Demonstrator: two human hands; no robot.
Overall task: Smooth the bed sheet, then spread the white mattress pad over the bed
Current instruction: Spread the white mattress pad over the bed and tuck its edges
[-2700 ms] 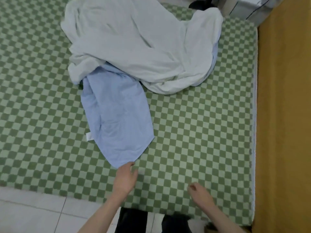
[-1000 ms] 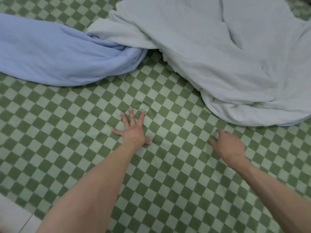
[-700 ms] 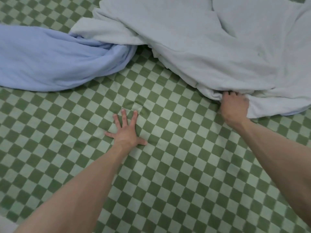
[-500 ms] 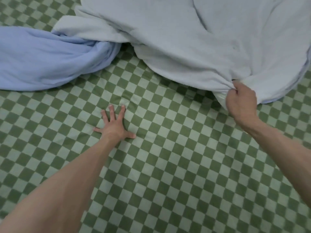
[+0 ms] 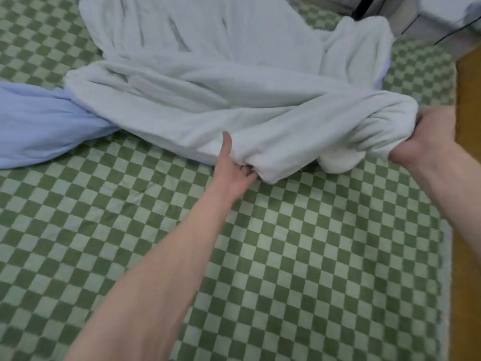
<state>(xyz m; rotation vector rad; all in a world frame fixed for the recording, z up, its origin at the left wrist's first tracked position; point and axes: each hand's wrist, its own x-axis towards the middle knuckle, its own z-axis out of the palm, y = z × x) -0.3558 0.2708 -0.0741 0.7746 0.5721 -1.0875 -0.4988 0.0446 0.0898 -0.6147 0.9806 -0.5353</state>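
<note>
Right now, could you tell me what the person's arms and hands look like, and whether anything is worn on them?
Both forearms are bare as far as the frame shows: no sleeves, gloves, watch or bracelet in view. The left hand has no ring that can be seen, though its fingers are partly tucked under cloth. The right hand also shows no jewellery or markings; its fingertips are hidden. Nothing above the forearms is in view.

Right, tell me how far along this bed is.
Done: the green checkered sheet lies mostly flat in front.
In hand: the left hand and right hand each grip the near edge of the bunched white mattress pad.
Left: spreading the pad flat; its far end lies over a blue cloth.
</note>
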